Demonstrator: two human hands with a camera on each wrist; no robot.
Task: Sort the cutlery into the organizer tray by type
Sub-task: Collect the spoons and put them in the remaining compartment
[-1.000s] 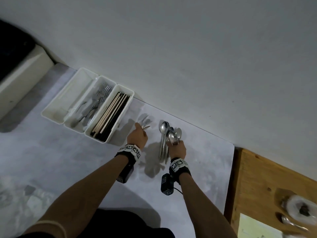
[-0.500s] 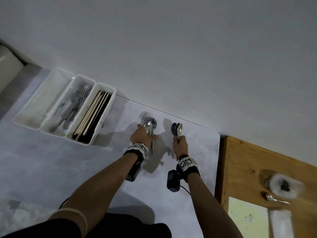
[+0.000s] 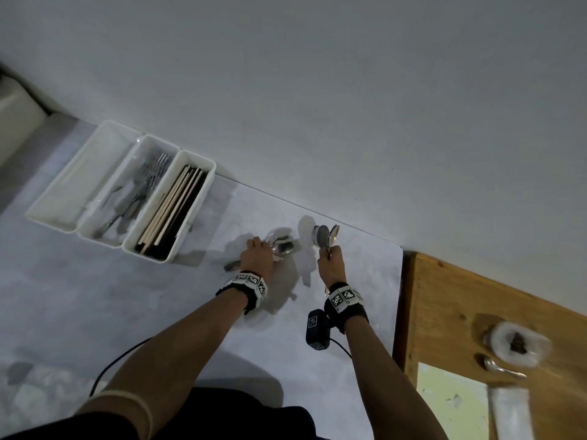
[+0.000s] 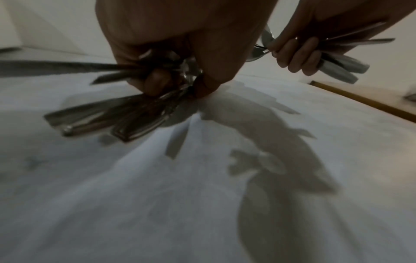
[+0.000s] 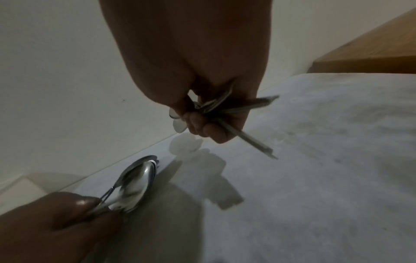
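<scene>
My left hand (image 3: 259,254) grips a bunch of metal spoons (image 3: 282,247) just above the white tabletop; their handles (image 4: 108,115) fan out leftward below my curled fingers. My right hand (image 3: 330,265) holds a second bunch of spoons (image 3: 325,236) upright, bowls up, close to the wall. The white three-bin organizer tray (image 3: 95,147) stands at the back left: left bin bare, middle bin with forks (image 3: 152,173), right bin with chopsticks (image 3: 173,209). In the right wrist view my right hand's fingers (image 5: 202,126) wrap the spoon handles, and the left hand's spoon bowls (image 5: 135,183) show below.
A wooden table (image 3: 460,312) adjoins on the right, carrying a lone spoon (image 3: 502,368), a wrapped round object (image 3: 517,342) and papers (image 3: 451,404). The grey wall (image 3: 317,90) runs right behind the hands. A white appliance corner (image 3: 12,109) sits at far left.
The spoons that lay on the table a second ago are gathered up into both hands. The left hand's bunch has turned sideways; the right hand's bunch stays raised.
</scene>
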